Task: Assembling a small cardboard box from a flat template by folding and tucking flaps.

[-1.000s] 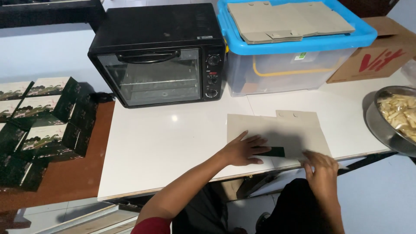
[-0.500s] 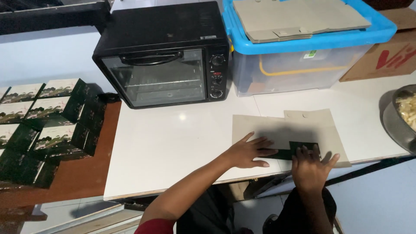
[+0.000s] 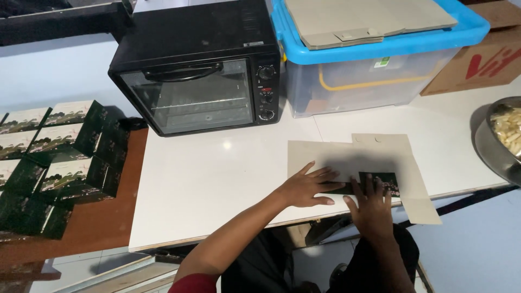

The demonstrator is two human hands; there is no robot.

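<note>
A white table (image 3: 217,184) carries a black toaster oven (image 3: 201,68) and a flat cardboard box blank (image 3: 355,163). Since a second ago the right hand (image 3: 372,209) has come up beside the left hand (image 3: 306,187); both now press open-palmed, holding nothing, folding a dark printed flap (image 3: 382,182).

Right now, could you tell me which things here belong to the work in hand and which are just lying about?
In hand:
left hand and right hand, both pressing the flat cardboard box blank

Lying about:
black toaster oven
blue-lidded plastic tub
metal bowl of food
finished green boxes
brown carton
</note>
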